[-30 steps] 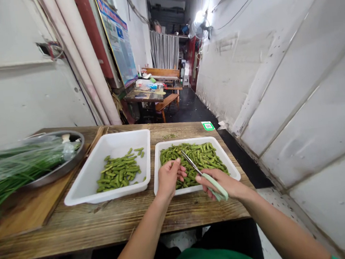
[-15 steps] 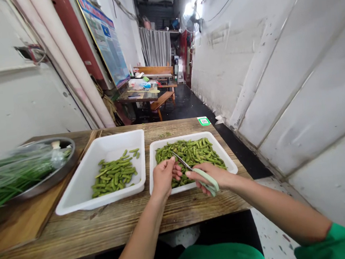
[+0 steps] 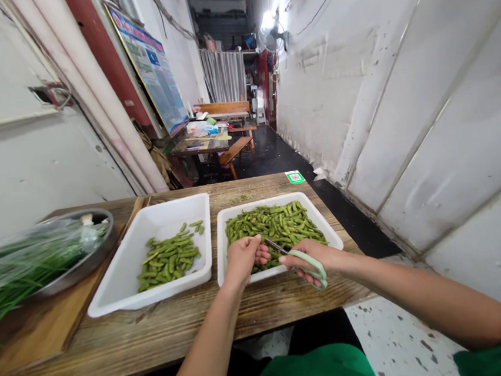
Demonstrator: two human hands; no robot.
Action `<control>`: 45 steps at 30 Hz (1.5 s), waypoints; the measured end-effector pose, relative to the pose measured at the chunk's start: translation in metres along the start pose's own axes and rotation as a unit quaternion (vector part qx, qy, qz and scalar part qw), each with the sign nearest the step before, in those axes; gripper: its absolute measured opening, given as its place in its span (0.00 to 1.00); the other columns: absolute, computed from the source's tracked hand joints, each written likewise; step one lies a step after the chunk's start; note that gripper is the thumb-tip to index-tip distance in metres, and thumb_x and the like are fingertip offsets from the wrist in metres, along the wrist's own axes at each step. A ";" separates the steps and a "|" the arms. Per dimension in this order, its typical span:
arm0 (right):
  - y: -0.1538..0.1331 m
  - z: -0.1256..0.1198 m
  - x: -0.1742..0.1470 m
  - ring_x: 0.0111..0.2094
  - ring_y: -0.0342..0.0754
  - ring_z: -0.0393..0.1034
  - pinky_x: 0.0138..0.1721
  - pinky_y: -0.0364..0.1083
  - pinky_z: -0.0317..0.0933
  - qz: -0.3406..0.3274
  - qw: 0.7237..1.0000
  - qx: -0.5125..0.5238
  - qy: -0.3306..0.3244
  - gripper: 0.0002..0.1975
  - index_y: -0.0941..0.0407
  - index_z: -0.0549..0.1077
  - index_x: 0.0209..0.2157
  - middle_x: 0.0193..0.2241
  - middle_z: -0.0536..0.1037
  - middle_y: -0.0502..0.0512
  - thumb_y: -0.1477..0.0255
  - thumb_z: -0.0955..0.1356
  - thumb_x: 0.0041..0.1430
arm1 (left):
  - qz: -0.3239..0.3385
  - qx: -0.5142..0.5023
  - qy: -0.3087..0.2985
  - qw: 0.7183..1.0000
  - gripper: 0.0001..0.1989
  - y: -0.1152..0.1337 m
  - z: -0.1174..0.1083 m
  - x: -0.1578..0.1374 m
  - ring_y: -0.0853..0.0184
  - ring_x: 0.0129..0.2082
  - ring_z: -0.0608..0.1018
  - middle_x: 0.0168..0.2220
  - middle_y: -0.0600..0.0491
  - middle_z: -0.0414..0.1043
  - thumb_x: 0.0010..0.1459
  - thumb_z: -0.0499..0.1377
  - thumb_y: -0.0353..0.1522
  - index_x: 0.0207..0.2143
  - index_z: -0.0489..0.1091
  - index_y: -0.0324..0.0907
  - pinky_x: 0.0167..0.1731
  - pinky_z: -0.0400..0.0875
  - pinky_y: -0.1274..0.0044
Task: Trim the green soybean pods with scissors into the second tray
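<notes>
Head view is showing right fingers (image 3: 305,275) clamping one pair of metal scissors with pale green handles (image 3: 314,263), while left fingers (image 3: 255,245) are pinching together just beside the blade tips; whether on anything, I cannot tell. Handling this well is probably calling for steady blades aimed clear of the left fingers. Two white rectangular plastic trays (image 3: 220,238) are resting on one brown wooden desk (image 3: 157,327), one below the fingers, one to their left, both carrying overlapping green bean pods (image 3: 275,221), too many to count.
</notes>
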State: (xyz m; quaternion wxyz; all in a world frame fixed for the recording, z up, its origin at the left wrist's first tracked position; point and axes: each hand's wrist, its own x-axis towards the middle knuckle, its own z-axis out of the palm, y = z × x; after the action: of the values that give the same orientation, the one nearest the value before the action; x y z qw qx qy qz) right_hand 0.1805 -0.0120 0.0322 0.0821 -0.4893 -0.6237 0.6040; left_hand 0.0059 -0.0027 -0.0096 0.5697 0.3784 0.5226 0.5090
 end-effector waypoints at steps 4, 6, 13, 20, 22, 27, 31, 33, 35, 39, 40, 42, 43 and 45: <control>0.000 -0.011 -0.006 0.10 0.37 0.57 0.10 0.37 0.53 -0.029 0.999 -0.021 0.019 0.23 0.56 0.60 0.21 0.11 0.62 0.43 0.50 0.65 0.48 | 0.042 0.015 0.021 0.999 0.13 -0.002 -0.001 0.001 0.74 0.15 0.70 0.17 0.56 0.69 0.42 0.63 0.37 0.25 0.65 0.37 0.16 0.63 0.82; 0.000 -0.018 -0.011 0.11 0.38 0.57 0.12 0.38 0.53 -0.052 0.996 -0.055 0.045 0.23 0.56 0.60 0.23 0.12 0.61 0.42 0.49 0.64 0.49 | 0.071 0.031 0.031 0.996 0.14 -0.003 -0.002 0.002 0.75 0.14 0.68 0.17 0.58 0.67 0.40 0.64 0.36 0.27 0.66 0.37 0.14 0.60 0.84; 0.005 -0.027 -0.025 0.38 0.52 0.67 0.37 0.45 0.58 -0.172 0.906 -0.342 0.180 0.24 0.60 0.67 0.42 0.38 0.71 0.62 0.55 0.64 0.53 | 0.090 0.056 -0.009 0.994 0.15 -0.001 -0.001 0.001 0.75 0.17 0.69 0.19 0.56 0.69 0.43 0.63 0.40 0.26 0.68 0.37 0.16 0.60 0.84; 0.008 -0.020 -0.019 0.38 0.52 0.67 0.37 0.45 0.56 -0.169 0.883 -0.384 0.211 0.26 0.59 0.68 0.46 0.38 0.72 0.61 0.56 0.66 0.51 | 0.098 0.055 -0.012 0.994 0.13 0.000 -0.001 0.000 0.74 0.17 0.70 0.17 0.55 0.70 0.42 0.64 0.38 0.24 0.66 0.38 0.20 0.63 0.82; 0.008 -0.019 -0.017 0.37 0.52 0.67 0.36 0.45 0.56 -0.174 0.878 -0.397 0.204 0.25 0.58 0.69 0.44 0.36 0.73 0.60 0.55 0.66 0.50 | 0.099 0.065 -0.013 0.993 0.12 -0.001 -0.003 0.001 0.74 0.17 0.69 0.17 0.56 0.69 0.41 0.64 0.37 0.24 0.69 0.38 0.19 0.62 0.82; 0.008 -0.015 -0.011 0.32 0.50 0.68 0.32 0.43 0.55 -0.200 0.867 -0.406 0.210 0.23 0.58 0.72 0.39 0.32 0.75 0.58 0.54 0.65 0.50 | 0.090 0.104 -0.055 0.989 0.10 -0.004 -0.007 0.002 0.73 0.18 0.68 0.17 0.55 0.69 0.42 0.63 0.36 0.23 0.72 0.37 0.20 0.62 0.81; 0.006 -0.018 -0.009 0.30 0.50 0.69 0.29 0.43 0.53 -0.196 0.865 -0.417 0.198 0.20 0.57 0.73 0.35 0.29 0.75 0.57 0.54 0.66 0.50 | 0.102 0.136 -0.076 0.983 0.10 -0.008 -0.010 0.004 0.74 0.17 0.65 0.16 0.57 0.66 0.45 0.61 0.37 0.23 0.72 0.37 0.19 0.59 0.82; 0.005 -0.019 -0.009 0.30 0.50 0.69 0.28 0.42 0.53 -0.199 0.865 -0.418 0.194 0.21 0.57 0.73 0.36 0.30 0.76 0.57 0.54 0.66 0.49 | 0.105 0.152 -0.073 0.980 0.11 -0.010 -0.011 0.005 0.74 0.17 0.65 0.16 0.57 0.66 0.46 0.61 0.37 0.24 0.73 0.37 0.19 0.58 0.82; 0.003 -0.019 -0.010 0.29 0.50 0.69 0.27 0.42 0.51 -0.193 0.867 -0.417 0.191 0.21 0.56 0.73 0.35 0.28 0.76 0.57 0.53 0.66 0.49 | 0.106 0.166 -0.075 0.978 0.11 -0.010 -0.011 0.006 0.74 0.17 0.65 0.16 0.57 0.66 0.46 0.60 0.38 0.23 0.73 0.38 0.19 0.58 0.81; 0.005 -0.017 -0.009 0.24 0.47 0.66 0.23 0.41 0.48 -0.173 0.879 -0.405 0.184 0.20 0.56 0.74 0.30 0.21 0.74 0.55 0.54 0.66 0.49 | 0.104 0.181 -0.086 0.974 0.11 -0.008 -0.007 0.004 0.73 0.16 0.64 0.15 0.58 0.65 0.46 0.60 0.39 0.22 0.71 0.39 0.19 0.57 0.81; 0.006 -0.018 -0.008 0.23 0.47 0.66 0.23 0.41 0.48 -0.175 0.881 -0.398 0.185 0.19 0.57 0.75 0.29 0.21 0.73 0.55 0.54 0.66 0.49 | 0.103 0.184 -0.087 0.974 0.12 -0.007 -0.006 0.003 0.73 0.16 0.64 0.15 0.58 0.64 0.46 0.60 0.39 0.21 0.70 0.39 0.18 0.56 0.82; 0.009 -0.021 -0.006 0.23 0.46 0.65 0.23 0.41 0.48 -0.180 0.887 -0.380 0.192 0.18 0.57 0.75 0.28 0.20 0.73 0.54 0.55 0.66 0.49 | 0.099 0.191 -0.088 0.973 0.13 -0.006 -0.006 0.002 0.73 0.16 0.64 0.14 0.58 0.63 0.46 0.59 0.41 0.19 0.69 0.39 0.18 0.55 0.82; 0.011 -0.024 -0.005 0.23 0.46 0.65 0.23 0.41 0.48 -0.177 0.891 -0.370 0.196 0.18 0.57 0.75 0.29 0.20 0.73 0.54 0.56 0.66 0.49 | 0.099 0.197 -0.084 0.972 0.14 -0.005 -0.006 0.003 0.73 0.16 0.64 0.14 0.58 0.62 0.46 0.59 0.41 0.20 0.68 0.39 0.18 0.55 0.82; 0.015 -0.033 -0.004 0.22 0.45 0.64 0.22 0.40 0.48 -0.153 0.900 -0.350 0.212 0.19 0.57 0.75 0.29 0.20 0.72 0.53 0.54 0.66 0.49 | 0.117 0.217 -0.054 0.968 0.13 -0.002 -0.009 0.006 0.72 0.17 0.66 0.16 0.57 0.65 0.48 0.57 0.41 0.24 0.70 0.40 0.19 0.58 0.81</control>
State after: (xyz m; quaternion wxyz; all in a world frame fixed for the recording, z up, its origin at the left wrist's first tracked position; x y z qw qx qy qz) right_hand 0.2128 0.0046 0.0302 0.1274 -0.5021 -0.8295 0.2087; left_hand -0.0028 0.0016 -0.0143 0.4380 0.5785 0.5407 0.4256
